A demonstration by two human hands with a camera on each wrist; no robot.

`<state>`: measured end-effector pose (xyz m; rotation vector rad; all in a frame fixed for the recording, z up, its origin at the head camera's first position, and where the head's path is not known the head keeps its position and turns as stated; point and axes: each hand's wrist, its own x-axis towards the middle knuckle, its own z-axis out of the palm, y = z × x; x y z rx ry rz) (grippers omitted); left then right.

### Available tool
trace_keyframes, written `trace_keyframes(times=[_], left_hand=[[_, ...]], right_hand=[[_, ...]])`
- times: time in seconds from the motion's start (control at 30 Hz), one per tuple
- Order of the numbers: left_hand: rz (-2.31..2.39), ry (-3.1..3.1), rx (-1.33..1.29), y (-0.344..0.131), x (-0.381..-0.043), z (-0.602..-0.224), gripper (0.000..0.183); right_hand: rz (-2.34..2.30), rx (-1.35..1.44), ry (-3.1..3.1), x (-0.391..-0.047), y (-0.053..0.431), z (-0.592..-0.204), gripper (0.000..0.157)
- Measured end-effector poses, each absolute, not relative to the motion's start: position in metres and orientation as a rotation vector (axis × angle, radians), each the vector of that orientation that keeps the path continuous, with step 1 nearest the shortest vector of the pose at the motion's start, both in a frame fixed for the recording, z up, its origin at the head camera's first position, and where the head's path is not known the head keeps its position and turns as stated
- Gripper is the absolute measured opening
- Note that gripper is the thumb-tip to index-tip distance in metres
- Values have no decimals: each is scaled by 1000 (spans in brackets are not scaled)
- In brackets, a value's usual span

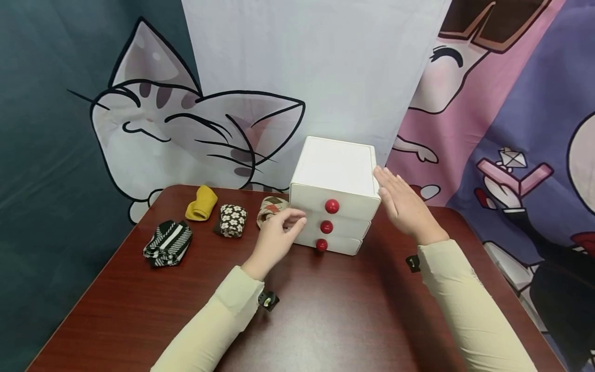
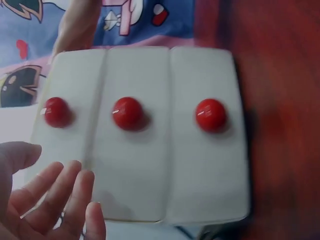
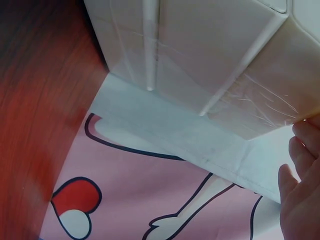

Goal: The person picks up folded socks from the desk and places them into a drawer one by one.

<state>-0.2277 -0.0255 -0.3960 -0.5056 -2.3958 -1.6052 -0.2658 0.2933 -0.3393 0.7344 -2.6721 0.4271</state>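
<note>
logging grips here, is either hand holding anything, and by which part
Nothing is held. The left hand is in front of the white three-drawer cabinet, thumb and fingertips apart; the right hand, fingers straight, is at the cabinet's side.

Reddish-brown table (image 1: 325,320); behind it, backdrop (image 1: 297,46) with smiling printed cat (image 1: 153,124); pink-and-purple cartoon panel (image 1: 469,116) at right

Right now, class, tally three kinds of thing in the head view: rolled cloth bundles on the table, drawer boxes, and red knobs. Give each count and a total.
Rolled cloth bundles: 4 (yellow bundle, striped bundle, flowered bundle, diamond-patterned bundle)
Drawer box: 1
Red knobs: 3 (top knob, middle knob, bottom knob)
Total: 8
</note>
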Motion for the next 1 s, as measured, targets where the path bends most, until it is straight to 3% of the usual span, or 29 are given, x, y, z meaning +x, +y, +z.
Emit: trace_keyframes(times=[0.33,0.7,1.0], left_hand=[[-2155,-2476,-270,-4,-235,-426,32],[-2747,-2322,-36,16,-244,-430,52],[-2894,-2209,41,21,-247,-429,47]], right_hand=[[441,735,-2672,-265,293,-339,53],[446,750,-2666,-265,292,-339,53],[452,748,-2659,-265,293,-340,52]])
